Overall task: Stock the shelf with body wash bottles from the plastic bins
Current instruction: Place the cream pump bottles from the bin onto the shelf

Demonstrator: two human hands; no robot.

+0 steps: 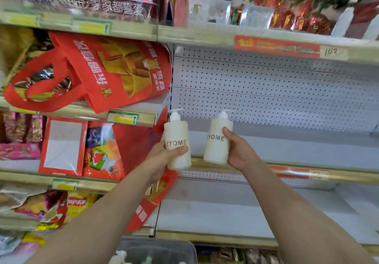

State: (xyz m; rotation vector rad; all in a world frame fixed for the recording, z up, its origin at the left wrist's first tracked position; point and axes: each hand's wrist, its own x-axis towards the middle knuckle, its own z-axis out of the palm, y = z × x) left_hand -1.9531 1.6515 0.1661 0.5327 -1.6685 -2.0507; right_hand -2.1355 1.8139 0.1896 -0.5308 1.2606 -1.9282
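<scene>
While one bottle (177,140) is gripped in the left hand (162,157) and a second bottle (217,142) in the right hand (241,152), both are held pumps-up before the shelf (297,149) — they should be set far back toward 9 o'clock, labels kept outward; the bin (162,251) is seen at 6 o'clock.

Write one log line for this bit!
left hand: holds left bottle | right hand: holds right bottle | shelf: neither bottle set down yet
</scene>
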